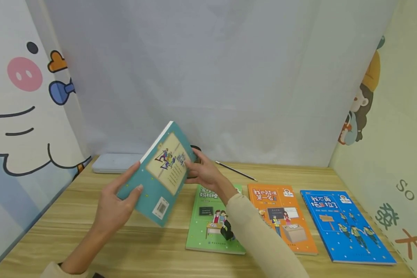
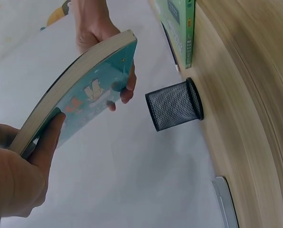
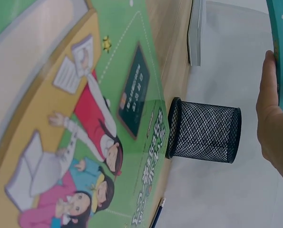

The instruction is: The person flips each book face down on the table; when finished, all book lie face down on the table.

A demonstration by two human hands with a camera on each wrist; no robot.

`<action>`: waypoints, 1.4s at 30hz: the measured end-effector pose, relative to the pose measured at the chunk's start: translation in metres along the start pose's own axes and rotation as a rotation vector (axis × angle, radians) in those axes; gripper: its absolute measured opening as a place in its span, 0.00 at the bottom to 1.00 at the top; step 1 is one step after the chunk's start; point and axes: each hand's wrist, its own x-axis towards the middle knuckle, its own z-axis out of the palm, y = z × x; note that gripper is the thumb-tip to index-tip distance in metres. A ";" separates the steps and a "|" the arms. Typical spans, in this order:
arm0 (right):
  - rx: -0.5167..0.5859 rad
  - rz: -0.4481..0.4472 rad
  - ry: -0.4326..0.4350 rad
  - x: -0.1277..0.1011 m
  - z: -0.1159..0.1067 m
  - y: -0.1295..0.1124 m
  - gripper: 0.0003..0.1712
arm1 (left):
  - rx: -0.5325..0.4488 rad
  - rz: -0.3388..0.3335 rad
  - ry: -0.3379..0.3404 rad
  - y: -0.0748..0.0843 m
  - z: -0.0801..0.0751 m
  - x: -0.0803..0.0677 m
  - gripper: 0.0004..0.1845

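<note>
Both hands hold a closed teal book [image 1: 147, 193], raised and tilted above the table, with its back cover and barcode facing the head camera. My left hand [image 1: 116, 202] grips the lower left edge, thumb on the back cover. At the opposite edge, my right hand [image 1: 208, 173] holds the book between thumb and fingers. In the left wrist view, the book's page edges [image 2: 70, 78] and part of its other cover show. Below the right forearm lies a green book [image 1: 198, 227], partly hidden by the sleeve.
An orange book [image 1: 299, 216] and a blue book [image 1: 344, 227] lie to the right. A black mesh pen holder [image 3: 205, 133] stands behind the raised book. A pencil [image 1: 236, 171] and a pale flat case [image 1: 114, 163] lie near the back wall. Printed panels flank the table [image 1: 90, 216].
</note>
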 end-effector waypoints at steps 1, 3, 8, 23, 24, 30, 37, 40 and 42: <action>-0.005 -0.002 0.001 0.000 -0.001 0.001 0.33 | 0.011 -0.017 -0.014 0.000 -0.002 0.001 0.32; -0.012 -0.007 0.000 0.000 -0.002 0.002 0.34 | 0.043 -0.046 -0.041 -0.002 -0.006 0.002 0.33; -0.047 -0.008 0.008 0.000 -0.002 0.003 0.38 | 0.059 -0.084 -0.111 -0.008 -0.017 0.006 0.35; -0.158 0.032 0.023 0.003 -0.003 0.002 0.45 | 0.161 -0.279 -0.250 -0.037 -0.037 0.013 0.37; -0.170 0.039 0.021 0.004 -0.003 0.003 0.45 | 0.186 -0.289 -0.257 -0.040 -0.037 0.013 0.38; -0.270 0.052 0.006 0.008 0.001 0.007 0.45 | 0.265 -0.355 -0.307 -0.056 -0.035 0.011 0.38; -0.321 0.106 -0.012 0.013 0.006 0.018 0.45 | 0.326 -0.366 -0.367 -0.074 -0.035 0.008 0.36; -0.349 0.130 -0.028 0.014 0.006 0.024 0.45 | 0.369 -0.394 -0.414 -0.081 -0.035 0.009 0.36; -0.371 0.141 -0.034 0.014 0.007 0.027 0.44 | 0.392 -0.415 -0.443 -0.086 -0.034 0.008 0.36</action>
